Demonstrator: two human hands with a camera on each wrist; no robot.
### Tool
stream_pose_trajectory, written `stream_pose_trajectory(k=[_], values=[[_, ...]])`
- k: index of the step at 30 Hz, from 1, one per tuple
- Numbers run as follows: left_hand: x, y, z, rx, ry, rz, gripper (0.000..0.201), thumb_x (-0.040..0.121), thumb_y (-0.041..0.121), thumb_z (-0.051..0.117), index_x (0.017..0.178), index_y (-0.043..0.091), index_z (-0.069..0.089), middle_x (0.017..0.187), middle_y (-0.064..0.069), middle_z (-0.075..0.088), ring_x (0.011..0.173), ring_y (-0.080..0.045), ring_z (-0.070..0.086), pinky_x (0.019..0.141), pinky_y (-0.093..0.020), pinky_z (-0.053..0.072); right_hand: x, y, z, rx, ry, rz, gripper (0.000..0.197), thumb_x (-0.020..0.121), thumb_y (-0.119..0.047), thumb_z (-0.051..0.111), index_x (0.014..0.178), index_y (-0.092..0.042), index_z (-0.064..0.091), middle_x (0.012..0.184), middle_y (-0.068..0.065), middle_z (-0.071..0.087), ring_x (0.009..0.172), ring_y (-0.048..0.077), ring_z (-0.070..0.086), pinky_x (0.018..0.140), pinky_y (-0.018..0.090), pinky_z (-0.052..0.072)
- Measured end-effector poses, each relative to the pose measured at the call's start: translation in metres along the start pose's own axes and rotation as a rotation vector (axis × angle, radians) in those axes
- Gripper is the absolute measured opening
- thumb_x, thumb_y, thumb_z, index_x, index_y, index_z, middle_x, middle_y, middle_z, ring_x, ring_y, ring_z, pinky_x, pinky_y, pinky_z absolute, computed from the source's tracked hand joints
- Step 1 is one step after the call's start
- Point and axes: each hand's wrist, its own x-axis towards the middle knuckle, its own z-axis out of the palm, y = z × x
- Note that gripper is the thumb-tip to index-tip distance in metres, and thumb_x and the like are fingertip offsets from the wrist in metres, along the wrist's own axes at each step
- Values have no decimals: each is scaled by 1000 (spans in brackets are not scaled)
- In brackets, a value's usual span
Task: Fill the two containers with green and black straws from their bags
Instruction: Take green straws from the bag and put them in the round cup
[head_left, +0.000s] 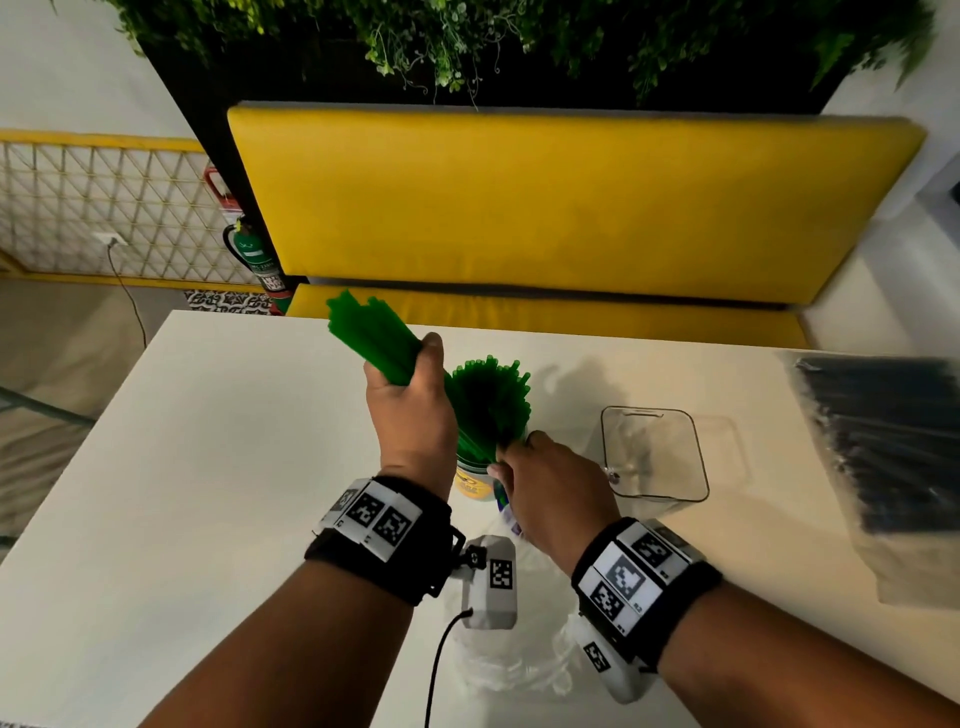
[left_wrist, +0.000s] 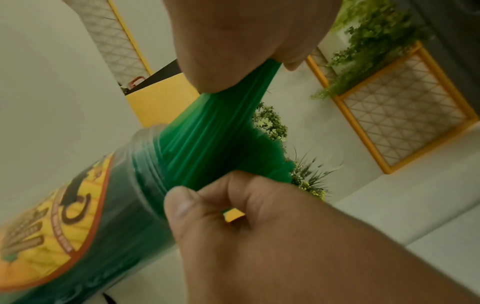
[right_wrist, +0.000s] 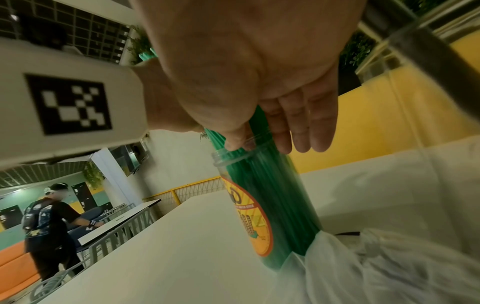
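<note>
My left hand (head_left: 410, 400) grips a bundle of green straws (head_left: 371, 338), tilted up to the left, with its lower ends inside the round jar (head_left: 470, 486) with the yellow label. More green straws (head_left: 491, 400) stand fanned out in that jar. My right hand (head_left: 545, 483) is at the jar's mouth, with those straws held between thumb and fingers (right_wrist: 298, 123). The left wrist view shows the left hand (left_wrist: 246, 41) gripping the green straws (left_wrist: 221, 123) above the jar (left_wrist: 116, 216). A clear rectangular container (head_left: 654, 499) stands empty to the right. At the far right lies the bag of black straws (head_left: 883, 441).
A crumpled clear plastic bag (head_left: 514, 660) lies on the white table (head_left: 208, 467) between my wrists, close to the jar's base. A yellow bench (head_left: 571, 208) runs behind the table's far edge. In the right wrist view a person (right_wrist: 49, 216) stands at another table far off.
</note>
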Motion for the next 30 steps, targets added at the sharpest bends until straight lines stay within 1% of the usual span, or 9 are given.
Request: stream_pose_trajectory(k=[3,8,11,13,15,21,24,26,30], values=[[-1,-10,-2,15,-40,1,25,92,22,67,107,5,56,77,3,56,65,-6,55,63,-21,50,1,0,-1,13,15,-14,28,102,-40,39,109,-22,58,100,7,59,88,29,62,65,35,48],[-16,-42,-24,311,-274,76,31,84,30,73,111,29,56,110,-13,63,101,-23,65,88,-44,57,-1,-2,-4,37,22,-17,18,99,-32,42,107,-22,54,99,7,59,89,32,61,61,35,41],[-16,-36,-34,285,-356,120,70,79,18,81,132,32,38,127,-8,56,113,-17,62,92,-28,56,1,0,-2,37,27,5,20,100,-33,41,108,-22,55,102,6,59,92,31,60,64,35,43],[-10,-23,-41,286,-403,156,101,70,29,87,142,51,21,147,-4,38,129,-15,52,100,-29,51,3,-1,0,37,24,20,23,100,-37,41,110,-22,55,103,7,58,94,31,60,66,36,44],[-3,-7,-45,344,-416,255,113,67,44,85,150,51,9,157,0,25,141,-14,38,107,-34,43,5,-1,1,42,8,32,26,101,-41,39,112,-24,55,102,7,57,94,30,59,68,38,46],[10,10,-23,919,-680,772,62,100,43,46,152,14,34,161,-7,30,151,-28,25,121,-45,27,7,0,5,-8,10,55,34,101,-47,34,109,-22,56,101,6,55,93,28,58,67,38,45],[7,-5,-24,1202,-903,897,51,102,43,40,141,12,52,150,-13,49,138,-34,46,108,-54,40,6,-1,10,-39,31,47,33,101,-46,35,109,-20,52,97,5,56,88,28,58,64,38,48],[11,1,-22,1202,-858,946,51,100,46,43,137,14,57,149,-13,49,134,-32,48,109,-51,39,9,2,21,-19,10,93,39,98,-52,28,109,-22,49,95,5,54,83,28,58,61,39,47],[-1,12,-11,1394,-841,940,58,102,52,30,153,24,34,165,-4,23,153,-26,18,123,-50,17,9,1,25,-30,-42,127,39,97,-48,27,114,-22,52,102,5,56,86,28,59,62,38,41]])
